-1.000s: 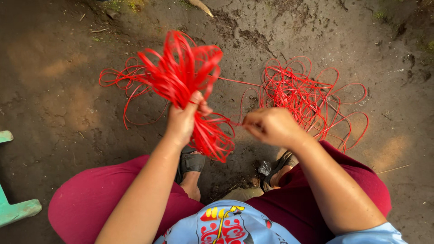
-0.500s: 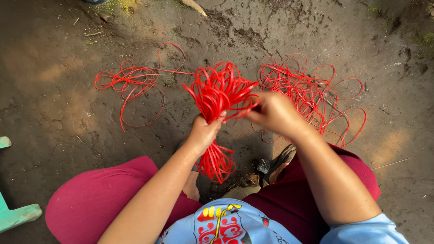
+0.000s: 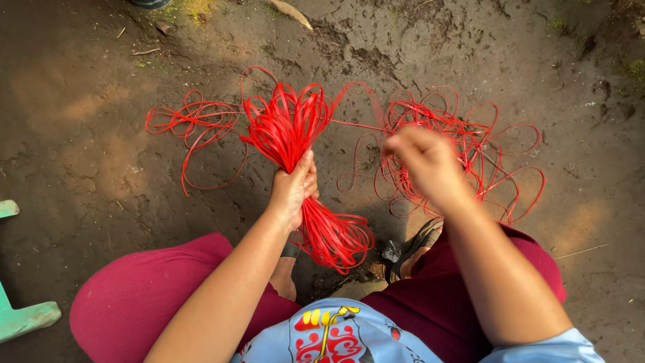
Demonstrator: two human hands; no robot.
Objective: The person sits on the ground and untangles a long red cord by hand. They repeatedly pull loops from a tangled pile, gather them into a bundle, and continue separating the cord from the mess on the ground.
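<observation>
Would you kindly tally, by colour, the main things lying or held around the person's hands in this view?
Red: 3, namely the looped bundle gripped in the left hand, the small loose tangle and the large loose tangle beyond the blurred right hand.
Green: 1, a painted piece at the left edge.
Total: 4

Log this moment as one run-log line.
left hand: grips looped red strip bundle | right hand: blurred, over loose red strips | ground: bare dirt
</observation>
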